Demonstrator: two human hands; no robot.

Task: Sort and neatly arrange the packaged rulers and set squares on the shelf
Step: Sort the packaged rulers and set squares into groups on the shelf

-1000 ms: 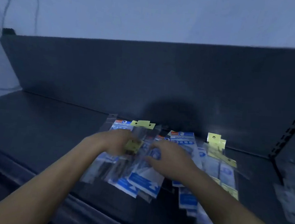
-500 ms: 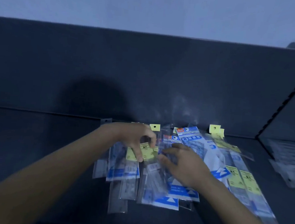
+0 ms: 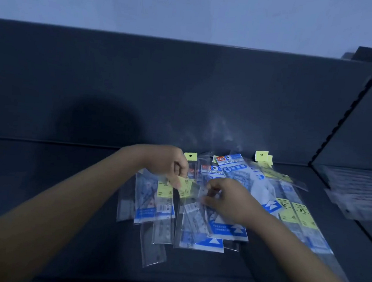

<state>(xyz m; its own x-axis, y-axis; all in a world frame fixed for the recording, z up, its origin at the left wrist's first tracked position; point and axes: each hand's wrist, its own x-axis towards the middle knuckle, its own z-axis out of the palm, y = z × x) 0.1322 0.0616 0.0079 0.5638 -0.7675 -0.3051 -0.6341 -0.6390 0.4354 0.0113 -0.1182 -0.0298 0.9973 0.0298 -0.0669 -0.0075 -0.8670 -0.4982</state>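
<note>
On the dark shelf (image 3: pixel 65 187) lies a loose pile of packs. At far left, clear packs (image 3: pixel 153 247) stick out toward the front edge. The L hand (image 3: pixel 167 164) pinches, w/ thumb + forefinger, a yellow-label ruler pack (image 3: pixel 186 186) over the pile's middle. The R hand (image 3: pixel 231 202), fingers curled, pinches the same pack at its clear right edge. Behind it lie blue "GEOMETRIC" set-square packs (image 3: pixel 236 167). Further right, more rulers (image 3: pixel 295 214) w/ yellow labels lie fanned.
</note>
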